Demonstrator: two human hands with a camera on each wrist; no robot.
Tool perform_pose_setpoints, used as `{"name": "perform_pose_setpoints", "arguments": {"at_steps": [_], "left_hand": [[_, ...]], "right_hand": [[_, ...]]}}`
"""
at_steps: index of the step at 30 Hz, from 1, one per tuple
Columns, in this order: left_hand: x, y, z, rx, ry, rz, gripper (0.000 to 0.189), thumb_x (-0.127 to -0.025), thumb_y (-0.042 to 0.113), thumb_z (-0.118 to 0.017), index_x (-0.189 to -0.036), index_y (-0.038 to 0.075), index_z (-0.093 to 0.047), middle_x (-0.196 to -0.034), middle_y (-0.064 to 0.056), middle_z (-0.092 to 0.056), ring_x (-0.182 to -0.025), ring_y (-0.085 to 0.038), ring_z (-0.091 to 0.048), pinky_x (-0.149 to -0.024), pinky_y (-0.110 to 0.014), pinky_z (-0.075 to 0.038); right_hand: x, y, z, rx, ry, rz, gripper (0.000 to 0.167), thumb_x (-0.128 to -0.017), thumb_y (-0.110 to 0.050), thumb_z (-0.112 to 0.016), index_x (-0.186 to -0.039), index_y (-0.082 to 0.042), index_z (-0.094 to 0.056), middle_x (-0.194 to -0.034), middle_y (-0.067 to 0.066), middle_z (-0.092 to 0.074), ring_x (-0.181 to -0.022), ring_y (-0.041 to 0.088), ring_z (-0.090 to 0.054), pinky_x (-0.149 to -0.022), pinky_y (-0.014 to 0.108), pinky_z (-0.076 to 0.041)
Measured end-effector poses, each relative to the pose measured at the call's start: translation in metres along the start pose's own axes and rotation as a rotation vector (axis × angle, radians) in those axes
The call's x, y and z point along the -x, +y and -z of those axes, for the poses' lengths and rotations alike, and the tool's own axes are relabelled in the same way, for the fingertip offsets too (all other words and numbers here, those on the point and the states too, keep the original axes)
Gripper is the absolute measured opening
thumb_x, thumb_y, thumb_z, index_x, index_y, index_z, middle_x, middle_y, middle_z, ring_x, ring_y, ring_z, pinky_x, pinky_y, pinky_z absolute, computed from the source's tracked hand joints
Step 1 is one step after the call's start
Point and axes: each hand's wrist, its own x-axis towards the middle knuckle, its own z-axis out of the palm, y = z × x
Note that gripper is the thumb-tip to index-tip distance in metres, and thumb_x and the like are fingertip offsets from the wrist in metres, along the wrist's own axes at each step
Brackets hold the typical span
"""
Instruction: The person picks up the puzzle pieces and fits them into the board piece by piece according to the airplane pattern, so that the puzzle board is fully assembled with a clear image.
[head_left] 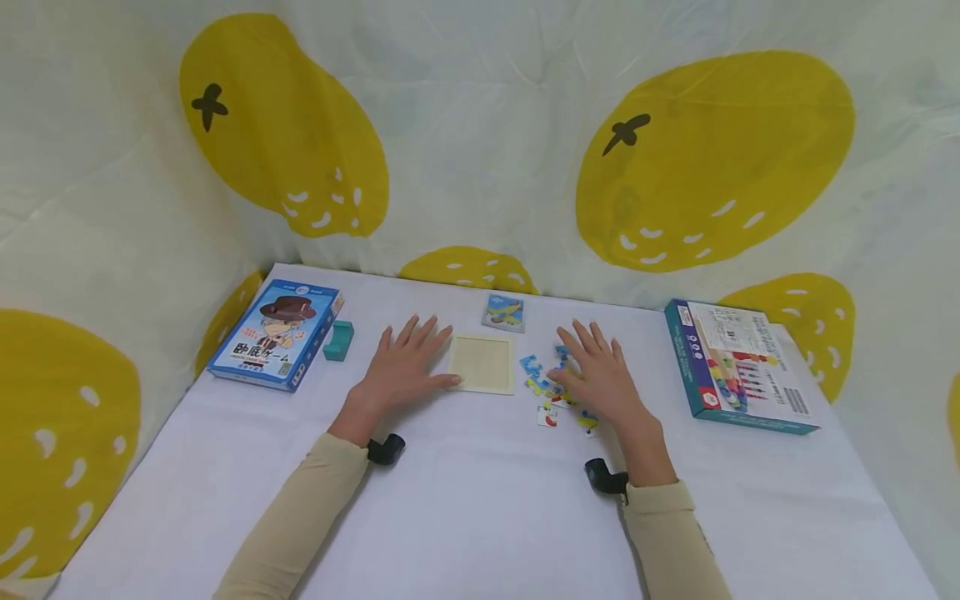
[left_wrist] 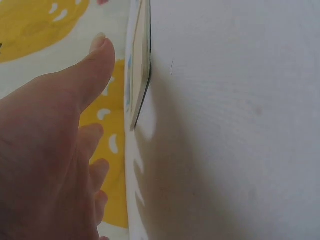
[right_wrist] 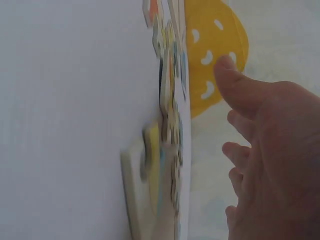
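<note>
My left hand [head_left: 405, 367], fingers spread, hovers just left of a square wooden puzzle tray [head_left: 483, 364]; its thumb reaches over the tray's left edge in the head view. The left wrist view shows a gap between that hand [left_wrist: 45, 135] and the tray [left_wrist: 140, 70]. Above a loose heap of jigsaw pieces [head_left: 532, 367] is my right hand [head_left: 600, 379], its fingers also spread and partly hiding them. In the right wrist view the pieces [right_wrist: 167, 95] lie on the table below the right hand [right_wrist: 280, 150]. Neither hand holds anything.
A picture card with a yellow plane [head_left: 504, 312] lies behind the tray. On the left are a blue game box [head_left: 277, 333] and a teal block [head_left: 339, 341]. A teal-edged box [head_left: 742, 367] lies at the right. Patterned cloth [head_left: 480, 167] hangs behind the white table [head_left: 480, 517].
</note>
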Motion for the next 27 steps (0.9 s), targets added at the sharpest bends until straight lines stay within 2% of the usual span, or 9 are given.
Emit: {"name": "perform_pose_setpoints", "arguments": {"at_steps": [7,11,14,18,27], "left_hand": [[0.003,0.004,0.001,0.017,-0.065,-0.021,0.090,-0.087,0.075,-0.050,-0.159,0.031,-0.021,-0.169,-0.001,-0.014,-0.157,-0.030,-0.004,-0.122,-0.065,-0.005],[0.004,0.007,0.004,0.022,-0.094,-0.027,0.089,-0.088,0.074,-0.051,-0.159,0.029,-0.023,-0.168,0.001,-0.019,-0.157,-0.030,-0.007,-0.122,-0.065,-0.005],[0.004,0.007,0.007,0.026,-0.107,-0.033,0.087,-0.088,0.072,-0.052,-0.159,0.029,-0.024,-0.167,0.003,-0.022,-0.157,-0.030,-0.010,-0.122,-0.065,-0.006],[0.004,0.004,0.010,0.050,-0.114,-0.049,0.082,-0.089,0.066,-0.057,-0.157,0.030,-0.029,-0.165,0.005,-0.027,-0.156,-0.031,-0.014,-0.121,-0.066,-0.008],[0.002,0.001,0.004,0.083,-0.124,-0.108,0.074,-0.091,0.057,-0.063,-0.155,0.030,-0.036,-0.163,0.006,-0.031,-0.156,-0.030,-0.016,-0.121,-0.065,-0.010]], "right_hand": [[-0.009,-0.015,-0.005,-0.057,-0.045,0.053,0.071,-0.095,-0.044,-0.062,-0.157,-0.022,-0.033,-0.166,0.010,-0.023,-0.156,0.035,-0.007,-0.123,0.061,-0.005],[-0.013,-0.025,-0.007,-0.111,-0.062,0.078,0.061,-0.095,-0.034,-0.065,-0.150,-0.015,-0.045,-0.159,0.012,-0.037,-0.154,0.036,-0.017,-0.124,0.059,-0.009],[-0.016,-0.031,-0.009,-0.145,-0.063,0.085,0.052,-0.095,-0.025,-0.066,-0.143,-0.010,-0.053,-0.151,0.013,-0.048,-0.148,0.035,-0.031,-0.123,0.056,-0.019],[-0.021,-0.037,-0.012,-0.146,-0.077,0.058,0.043,-0.097,-0.015,-0.063,-0.139,-0.009,-0.057,-0.145,0.009,-0.052,-0.140,0.031,-0.042,-0.118,0.051,-0.033],[-0.029,-0.046,-0.013,-0.148,-0.094,0.027,0.038,-0.096,-0.002,-0.055,-0.134,-0.006,-0.062,-0.129,0.008,-0.057,-0.119,0.025,-0.048,-0.106,0.043,-0.047]]}}
